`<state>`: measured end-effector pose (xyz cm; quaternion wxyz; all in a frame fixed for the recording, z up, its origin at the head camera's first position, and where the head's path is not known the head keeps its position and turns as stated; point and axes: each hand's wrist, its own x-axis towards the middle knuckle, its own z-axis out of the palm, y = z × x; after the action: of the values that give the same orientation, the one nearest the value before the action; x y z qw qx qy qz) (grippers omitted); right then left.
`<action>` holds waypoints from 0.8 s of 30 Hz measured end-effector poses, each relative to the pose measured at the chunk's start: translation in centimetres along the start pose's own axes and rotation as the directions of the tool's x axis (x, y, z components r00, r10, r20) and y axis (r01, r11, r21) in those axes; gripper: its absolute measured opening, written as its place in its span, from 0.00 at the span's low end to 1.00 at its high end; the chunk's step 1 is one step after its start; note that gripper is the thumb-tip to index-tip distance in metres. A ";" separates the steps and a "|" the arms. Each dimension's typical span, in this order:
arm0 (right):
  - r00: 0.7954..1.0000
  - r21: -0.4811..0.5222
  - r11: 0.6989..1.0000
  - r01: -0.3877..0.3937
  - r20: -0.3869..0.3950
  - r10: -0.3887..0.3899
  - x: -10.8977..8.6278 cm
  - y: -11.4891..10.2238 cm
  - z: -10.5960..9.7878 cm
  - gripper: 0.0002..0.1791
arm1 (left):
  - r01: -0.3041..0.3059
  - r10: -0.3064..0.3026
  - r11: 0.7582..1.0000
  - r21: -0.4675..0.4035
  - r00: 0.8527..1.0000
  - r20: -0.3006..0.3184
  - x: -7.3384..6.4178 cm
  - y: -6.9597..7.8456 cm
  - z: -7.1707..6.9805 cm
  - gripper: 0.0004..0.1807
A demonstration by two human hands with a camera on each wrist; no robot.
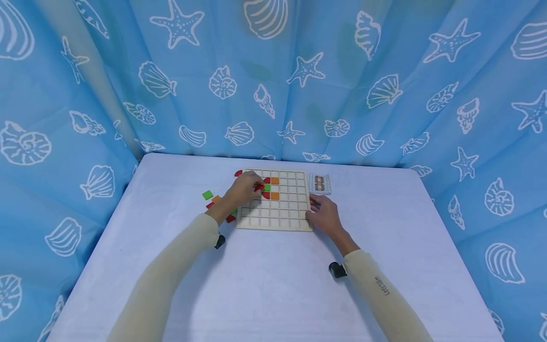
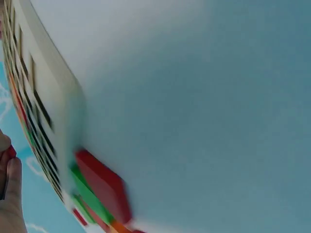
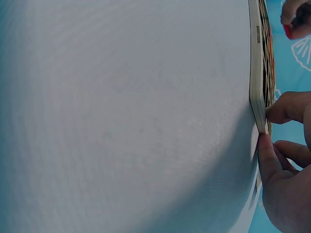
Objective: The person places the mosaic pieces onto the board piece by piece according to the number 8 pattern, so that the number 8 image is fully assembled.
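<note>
We see a person's left hand over the left part of a wooden grid board, its thumb and fingers together on a small red piece. Both wrist views show that piece held just above the board, apart from it. The right hand clamps the board's right edge, near the close corner, between thumb and finger.

The board lies flat on a white tablecloth. In its squares, just beside the left hand, we count a red piece with a curved edge, an orange square to its right, a green square below the first, then another red piece with an orange neighbour.

More loose pieces lie left of the board, among them a green tile and a dark red tile near its corner (the left wrist view is blurred there, so the red one only seems to lean on a green one). Beyond the right hand, beside the board, sits a small printed card. Behind everything we have a blue curtain covered in white shells and starfish.
</note>
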<state>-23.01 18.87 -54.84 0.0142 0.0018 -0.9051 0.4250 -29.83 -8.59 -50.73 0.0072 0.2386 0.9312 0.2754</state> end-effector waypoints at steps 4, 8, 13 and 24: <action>1.000 0.004 1.000 -0.004 0.002 0.004 0.0 0.0 -0.1 0.33 | -0.070 0.070 0.997 -0.012 0.998 -0.003 0.5 1.4 0.8 0.13; 1.000 0.014 1.000 -0.004 0.007 0.004 -0.1 -0.1 -0.2 0.33 | -0.122 0.122 0.992 -0.007 0.992 0.037 1.0 2.5 2.0 0.11; 1.000 0.019 1.000 -0.024 0.015 0.024 -0.1 -0.3 -0.2 0.33 | -0.150 0.149 0.989 -0.003 0.983 0.103 1.2 4.0 3.7 0.12; 1.000 -0.004 1.000 -0.014 0.009 0.014 -0.1 -0.4 -0.2 0.32 | -0.060 0.052 0.996 0.068 0.993 0.105 2.4 5.2 5.0 0.09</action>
<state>-22.88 18.77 -54.46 0.0072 -0.0026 -0.9059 0.4234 -28.89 -1.14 -52.03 0.0390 0.2786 0.9318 0.2296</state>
